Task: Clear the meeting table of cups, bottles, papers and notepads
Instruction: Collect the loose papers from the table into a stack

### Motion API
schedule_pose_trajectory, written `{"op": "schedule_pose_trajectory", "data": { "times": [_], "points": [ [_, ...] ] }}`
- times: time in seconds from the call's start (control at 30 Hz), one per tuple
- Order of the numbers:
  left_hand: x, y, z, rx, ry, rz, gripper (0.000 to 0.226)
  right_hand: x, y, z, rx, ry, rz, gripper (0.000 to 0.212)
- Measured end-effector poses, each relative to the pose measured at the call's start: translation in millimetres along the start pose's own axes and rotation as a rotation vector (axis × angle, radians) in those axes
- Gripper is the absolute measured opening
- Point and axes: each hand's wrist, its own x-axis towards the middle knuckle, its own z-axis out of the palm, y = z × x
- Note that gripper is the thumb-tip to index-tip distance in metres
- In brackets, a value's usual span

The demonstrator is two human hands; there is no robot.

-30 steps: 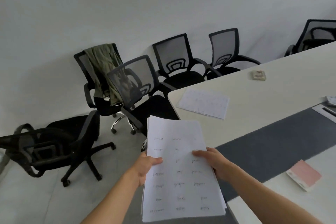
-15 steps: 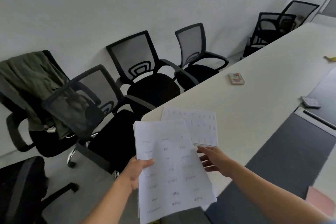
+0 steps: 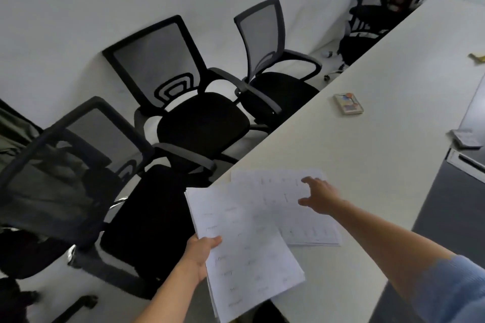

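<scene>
Far left, black chairs (image 3: 183,102) stood by the wall, one of them just beside the corner of the table (image 3: 380,160). The left hand (image 3: 200,252) held a stack of papers (image 3: 249,257) by its side edge, thumb on top, grip shut tight on it, prob. so the other hand was free to pick up more. The stack stuck out over the table corner & hid part of the loose sheets (image 3: 315,233) lying flat on the table. The right hand (image 3: 319,195) was over those sheets w/ fingers spread wide. Its grip was open, nothing in it. I couldn't tell if it touched them. Flat paper is hard to lift, so it prob. needed a slide to the edge first. Nothing stood in the way there. Further right lay a small box (image 3: 349,103), a grey pad (image 3: 467,139) & a yellow bit (image 3: 477,56), all well apart, not cleared yet.
</scene>
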Motion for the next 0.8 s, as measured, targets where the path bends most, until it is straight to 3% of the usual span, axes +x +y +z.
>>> {"op": "schedule_pose_trajectory", "data": {
  "times": [0.13,0.27,0.47,0.63,0.8],
  "points": [
    [18,-14,-2,0.006,0.163,-0.038,0.025,53,-21,-8,-0.210,-0.035,-0.159,0.103],
    [24,-14,-7,0.017,0.173,-0.095,0.023,78,-19,3,-0.266,-0.092,-0.178,0.116],
    [30,-12,-1,0.027,0.164,-0.078,0.026,76,-5,13,-0.278,-0.100,-0.122,0.109],
    [35,-15,6,0.015,0.201,-0.052,0.027,56,12,25,-0.200,-0.114,-0.055,0.087],
    [32,-14,8,0.016,0.216,-0.042,0.023,48,17,19,-0.148,-0.123,-0.074,0.084]
  ]
}}
